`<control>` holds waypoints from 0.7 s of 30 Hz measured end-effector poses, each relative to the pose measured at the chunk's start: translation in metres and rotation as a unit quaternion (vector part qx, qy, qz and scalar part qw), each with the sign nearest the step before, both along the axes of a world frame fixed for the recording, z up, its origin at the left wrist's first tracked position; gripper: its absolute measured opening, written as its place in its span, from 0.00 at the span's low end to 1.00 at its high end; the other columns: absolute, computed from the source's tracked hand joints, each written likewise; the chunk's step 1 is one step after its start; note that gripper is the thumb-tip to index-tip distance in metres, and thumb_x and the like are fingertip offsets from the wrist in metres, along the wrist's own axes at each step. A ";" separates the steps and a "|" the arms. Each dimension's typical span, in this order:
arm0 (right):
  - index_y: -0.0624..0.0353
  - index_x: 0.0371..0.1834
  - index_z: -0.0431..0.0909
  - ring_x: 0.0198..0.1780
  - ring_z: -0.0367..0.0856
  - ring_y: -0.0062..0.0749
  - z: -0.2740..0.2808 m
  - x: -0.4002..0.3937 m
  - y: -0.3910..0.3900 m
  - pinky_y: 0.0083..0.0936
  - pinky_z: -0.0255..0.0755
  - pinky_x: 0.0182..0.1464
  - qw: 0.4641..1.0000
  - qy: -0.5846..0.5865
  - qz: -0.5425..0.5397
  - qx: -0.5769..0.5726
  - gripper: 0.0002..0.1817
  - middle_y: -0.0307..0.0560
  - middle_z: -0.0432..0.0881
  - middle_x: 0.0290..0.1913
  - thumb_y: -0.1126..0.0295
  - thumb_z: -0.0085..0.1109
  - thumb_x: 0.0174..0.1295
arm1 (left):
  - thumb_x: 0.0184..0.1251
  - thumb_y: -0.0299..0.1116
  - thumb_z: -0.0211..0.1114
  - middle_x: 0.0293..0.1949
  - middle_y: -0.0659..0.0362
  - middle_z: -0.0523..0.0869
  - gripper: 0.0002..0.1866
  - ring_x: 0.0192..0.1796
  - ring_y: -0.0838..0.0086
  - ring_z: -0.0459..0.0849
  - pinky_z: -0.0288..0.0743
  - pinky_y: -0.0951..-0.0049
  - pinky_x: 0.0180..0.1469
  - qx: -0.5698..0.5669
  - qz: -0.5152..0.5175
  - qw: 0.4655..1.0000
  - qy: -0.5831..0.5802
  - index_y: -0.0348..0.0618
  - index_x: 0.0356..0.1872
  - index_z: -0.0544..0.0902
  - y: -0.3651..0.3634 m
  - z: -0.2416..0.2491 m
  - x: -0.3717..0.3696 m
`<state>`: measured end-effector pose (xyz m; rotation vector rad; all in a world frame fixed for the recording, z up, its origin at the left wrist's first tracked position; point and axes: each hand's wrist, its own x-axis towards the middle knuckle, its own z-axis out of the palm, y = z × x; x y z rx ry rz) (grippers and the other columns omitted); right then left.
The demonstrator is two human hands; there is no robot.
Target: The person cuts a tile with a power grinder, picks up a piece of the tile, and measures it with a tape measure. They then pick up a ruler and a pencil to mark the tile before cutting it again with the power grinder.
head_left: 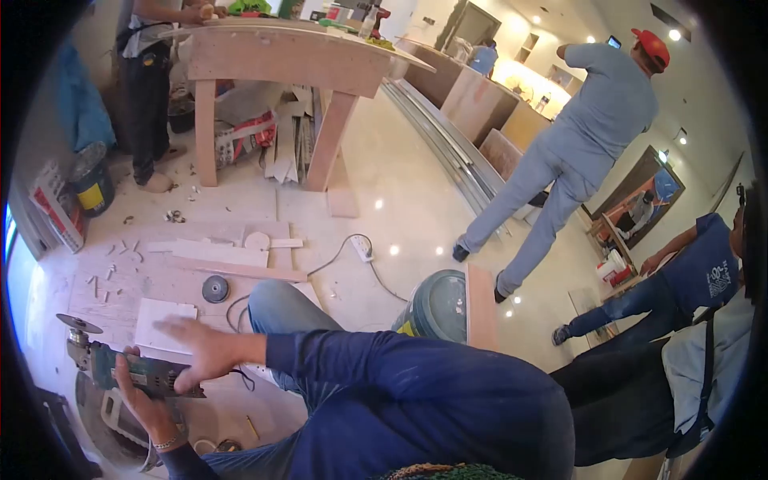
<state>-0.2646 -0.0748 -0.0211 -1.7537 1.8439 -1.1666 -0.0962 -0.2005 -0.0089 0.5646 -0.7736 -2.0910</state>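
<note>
My left hand [144, 400] is wrapped around the body of the grinder [120, 364], gripping it from below, a bracelet on the wrist. My right hand [196, 348] lies over the grinder's rear, fingers spread flat and blurred. The grinder sits low and left over my lap, its disc [78, 324] pointing left. Just beyond my right hand a white tile [160, 320] rests on the floor [400, 208], with a spare disc [214, 289] and a cord [344, 252] past it. Farther off a wooden table [288, 56] stands, and a person in grey [584, 136] walks at right.
</note>
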 end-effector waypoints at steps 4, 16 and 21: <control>0.70 0.74 0.63 0.77 0.58 0.63 0.027 -0.083 0.022 0.45 0.51 0.79 0.995 0.017 -0.096 -0.022 0.61 0.72 0.65 0.72 0.34 0.74 0.45 | 0.75 0.43 0.63 0.60 0.52 0.81 0.24 0.62 0.68 0.79 0.77 0.65 0.61 -0.010 0.050 0.999 0.000 0.36 0.62 0.77 -0.012 -0.011 0.023; 0.58 0.61 0.78 0.60 0.78 0.56 0.004 -0.072 0.115 0.48 0.73 0.61 0.940 0.181 -0.266 0.110 0.39 0.61 0.79 0.58 0.43 0.68 0.51 | 0.72 0.36 0.67 0.50 0.52 0.83 0.18 0.56 0.66 0.83 0.80 0.63 0.59 -0.022 0.072 0.992 0.106 0.34 0.54 0.78 -0.028 -0.006 0.063; 0.56 0.64 0.76 0.63 0.76 0.55 0.016 -0.065 0.102 0.44 0.72 0.64 0.933 0.191 -0.251 0.171 0.42 0.61 0.77 0.62 0.40 0.68 0.51 | 0.72 0.36 0.68 0.49 0.54 0.84 0.17 0.54 0.65 0.84 0.81 0.60 0.58 -0.027 0.078 0.991 0.109 0.36 0.52 0.78 -0.025 0.001 0.069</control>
